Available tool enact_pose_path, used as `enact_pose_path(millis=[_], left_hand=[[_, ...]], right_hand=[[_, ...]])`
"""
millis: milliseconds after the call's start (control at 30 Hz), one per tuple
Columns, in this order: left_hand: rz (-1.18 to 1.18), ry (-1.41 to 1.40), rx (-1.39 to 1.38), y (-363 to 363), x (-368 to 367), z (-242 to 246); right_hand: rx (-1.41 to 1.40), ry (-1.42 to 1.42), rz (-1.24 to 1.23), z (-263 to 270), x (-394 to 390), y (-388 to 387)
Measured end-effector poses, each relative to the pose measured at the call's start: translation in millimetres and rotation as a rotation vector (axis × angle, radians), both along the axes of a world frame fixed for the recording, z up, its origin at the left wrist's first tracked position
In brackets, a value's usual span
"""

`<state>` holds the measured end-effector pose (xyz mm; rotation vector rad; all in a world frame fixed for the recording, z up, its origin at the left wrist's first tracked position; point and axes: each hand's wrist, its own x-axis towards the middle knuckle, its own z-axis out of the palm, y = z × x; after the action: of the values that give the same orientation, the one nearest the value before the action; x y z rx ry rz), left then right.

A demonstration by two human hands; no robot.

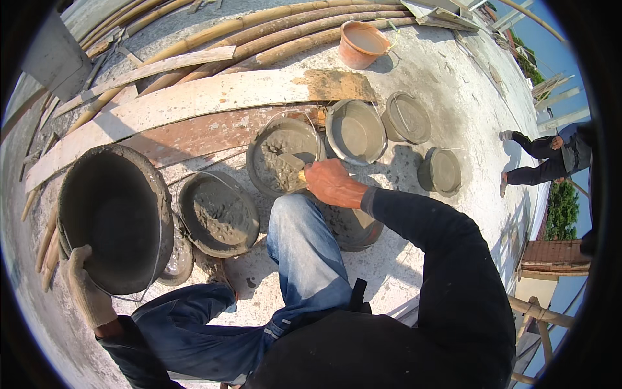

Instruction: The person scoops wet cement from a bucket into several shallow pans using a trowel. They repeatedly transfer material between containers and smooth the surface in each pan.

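My left hand (83,287), in a pale knit glove, grips the rim of a large mortar-stained bucket (116,219) that is tilted so its dark inside faces me. Bare, my right hand (330,180) is closed around the handle of a trowel (291,161). The trowel's blade rests in wet mortar inside a round bucket (250,165) with a wire handle. Left of my raised knee stands another bucket (252,228) partly filled with mortar. A further mortar bucket (359,238) is partly hidden behind my right forearm and knee.
Several buckets, including a grey one (357,129) and an orange one (357,61), stand ahead and right. Planks (194,99) and bamboo poles (272,41) lie across the pale concrete floor (461,87). A person (549,153) is at the far right, near bamboo scaffolding (544,311).
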<state>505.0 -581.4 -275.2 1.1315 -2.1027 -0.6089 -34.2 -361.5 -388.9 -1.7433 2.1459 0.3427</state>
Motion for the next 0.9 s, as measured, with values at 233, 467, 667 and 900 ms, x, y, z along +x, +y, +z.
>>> enact_pose_path(millis=[233, 467, 667, 900], left_hand=[[0.116, -0.051, 0.211, -18.2, -15.2, -1.5], [0.080, 0.189, 0.466, -47.0, -53.5, -15.3], [0.023, 0.364, 0.658, -58.3, -67.4, -18.1], [-0.072, -0.116, -0.139, -37.2, -113.6, -17.3]], right_hand=[[-0.092, 0.129, 0.047, 71.4, -85.6, -10.5], [-0.163, 0.040, -0.452, -92.1, -58.8, -71.6], [-0.124, 0.008, -0.486, -97.4, 19.1, -31.6], [-0.368, -0.003, -0.085, 18.2, -28.3, 22.6]])
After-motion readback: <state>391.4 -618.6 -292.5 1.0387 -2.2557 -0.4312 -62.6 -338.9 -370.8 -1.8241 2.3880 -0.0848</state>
